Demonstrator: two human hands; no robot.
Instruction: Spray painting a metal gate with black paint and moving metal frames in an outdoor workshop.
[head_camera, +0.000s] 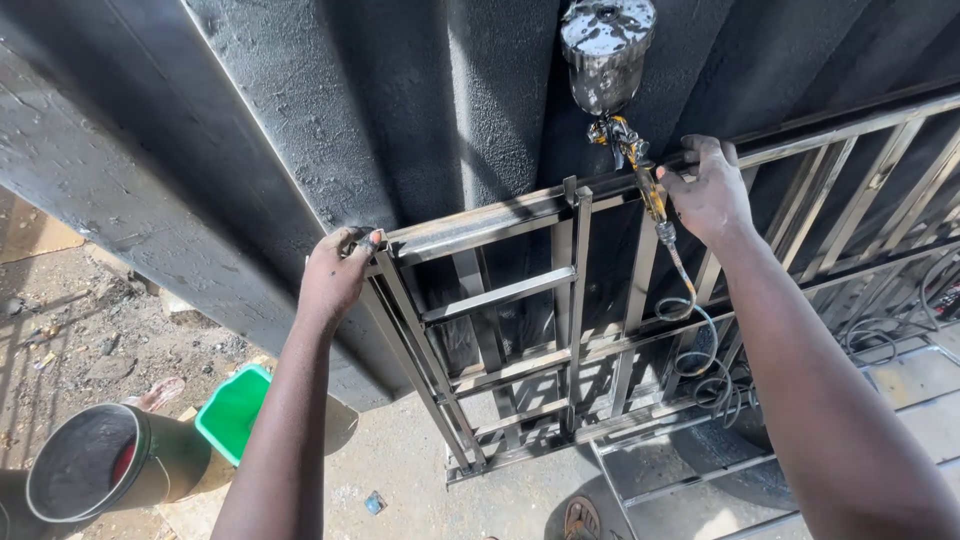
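- While I watch from the head camera, my left hand (338, 272) has its grip closed over the top left corner of the metal gate frame (560, 330), fingers curled round the top rail where it meets the end post.
- My right hand (708, 188) is wrapped shut around the spray gun (632, 150) and rests against the same top rail, well along to the right; the gun's paint cup (605, 50) stands upright above the rail (its nozzle is hidden from me).
- The frame's long axis runs from my left hand up and to the right past my right hand, leaning against the dark wall (330, 110), its foot on the ground.
- A coiled hose (700, 350) hangs from the gun behind the bars.
- The left hand is nearer the frame's end; the right sits over its middle stretch.
- Lower left, apart from both hands: a dark bucket (95, 475) and a green tub (235, 410).
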